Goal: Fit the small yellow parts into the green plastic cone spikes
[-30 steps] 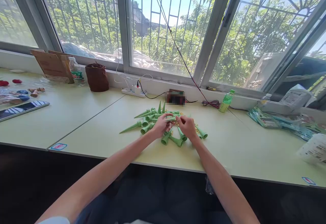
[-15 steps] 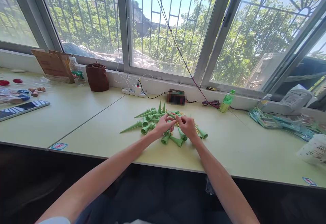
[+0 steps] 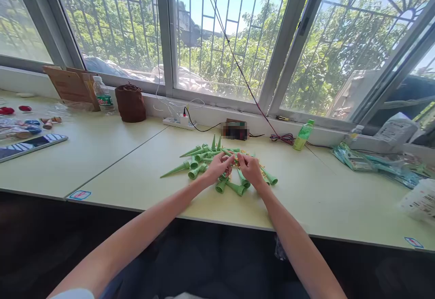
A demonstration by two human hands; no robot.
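two bare forearms reach from the near edge across the pale desk (image 3: pixel 136 179). the left hand (image 3: pixel 217 167) and right hand (image 3: pixel 250 168) sit close together, fingers curled and their tips pinched in so that the two hands meet just above a heap of green cones (image 3: pixel 204 155). what lies between the fingertips is too small to tell. the cones lie scattered under and around both hands in the middle of the desk, some touching the palms' undersides, and one long cone (image 3: pixel 175 170) lies apart on the left, pointing outward. farther back, a white power strip (image 3: pixel 178 121) rests by the window ledge, with a brown pouch (image 3: pixel 130 103) to its left and a green bottle (image 3: pixel 302 134) off to the right. barred windows (image 3: pixel 217 40) close the view.
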